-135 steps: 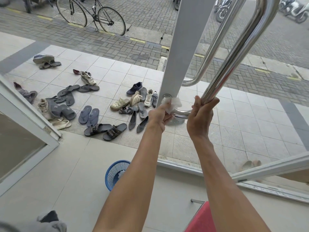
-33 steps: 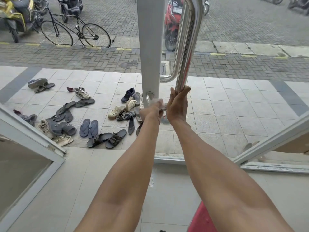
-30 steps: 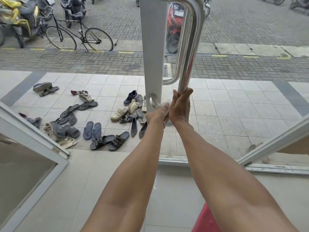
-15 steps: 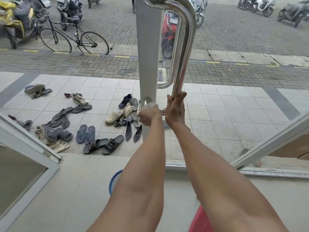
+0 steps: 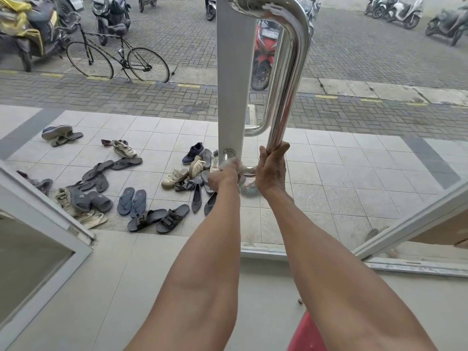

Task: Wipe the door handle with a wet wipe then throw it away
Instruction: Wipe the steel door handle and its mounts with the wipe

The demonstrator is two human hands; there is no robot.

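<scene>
the left hand (image 5: 224,177) is closed around a crumpled white wet wipe (image 5: 231,163), pressing it against the lower bend of the door handle (image 5: 286,92), just beside the round mounting plate (image 5: 228,152) where the bar meets the door frame (image 5: 231,79). only a bit of the wipe shows above the knuckles. the right hand (image 5: 271,171) is wrapped around the vertical part of the same polished steel bar, just above that bend, fingers curled behind it and thumb up along the front. the two hands are close together, nearly touching. both bare forearms reach up from the bottom of the view.

the handle is a tall chrome tube that rises and curves over at the top into the grey aluminium frame of a glass door. a second matching bar shows through the glass on the far side.

beyond the door, a scatter of sandals and shoes (image 5: 141,183) lies on the light tiled porch (image 5: 354,173). further out, a black bicycle (image 5: 116,59) stands at the edge of the brick pavement, with parked motorbikes (image 5: 405,11) behind it and a red one (image 5: 263,51) seen through the glass. a red object (image 5: 307,333) sits at the bottom edge, by the right arm.
</scene>
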